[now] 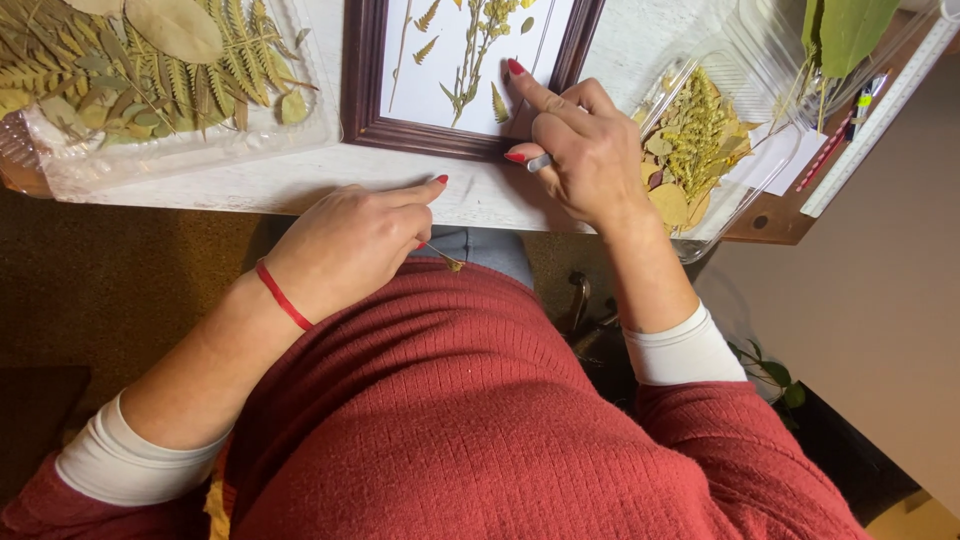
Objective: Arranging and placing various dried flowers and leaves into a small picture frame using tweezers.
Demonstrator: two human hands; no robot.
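A dark wooden picture frame lies on the white table, holding white paper with pressed yellow-green plant sprigs. My right hand rests on the frame's lower right corner, its index finger stretched onto the paper beside a small leaf. My left hand hovers at the table's near edge, pinching a thin dried stem that pokes out toward my lap. A red string circles my left wrist.
A clear plastic tray of dried ferns and leaves sits left of the frame. Another clear tray of yellow dried flowers stands to the right. Green leaves, a ruler and pens lie on a wooden board at far right.
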